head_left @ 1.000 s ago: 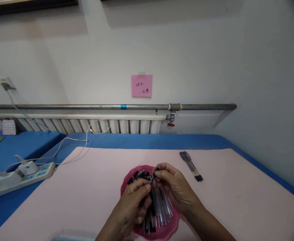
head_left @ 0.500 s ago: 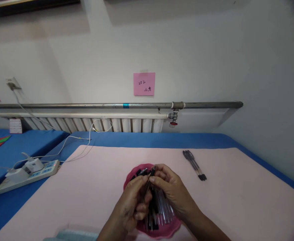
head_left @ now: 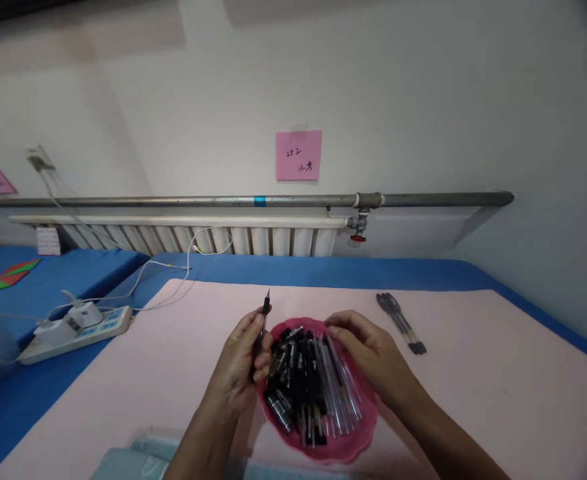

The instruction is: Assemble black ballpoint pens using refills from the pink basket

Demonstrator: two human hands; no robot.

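A pink bowl (head_left: 346, 448) full of several black pen caps and clear pen barrels sits on the pale pink mat in front of me. My left hand (head_left: 238, 363) is closed around a thin black pen (head_left: 260, 327), tip pointing up and away, just left of the bowl. My right hand (head_left: 368, 350) hovers over the bowl's right side with curled fingers reaching into the pile of pen parts (head_left: 308, 380); what its fingertips touch is hard to make out.
Three assembled black pens (head_left: 401, 323) lie on the mat to the right. A white power strip (head_left: 76, 323) with plugs and cables rests on the blue cloth at left. A radiator (head_left: 198, 237) and pipe run along the wall. A pale blue object (head_left: 128, 460) lies at the near edge.
My hands have parted. The left now holds the pen upright beside the bowl, and the right has dropped to the bowl's right side. The view has shifted a little.
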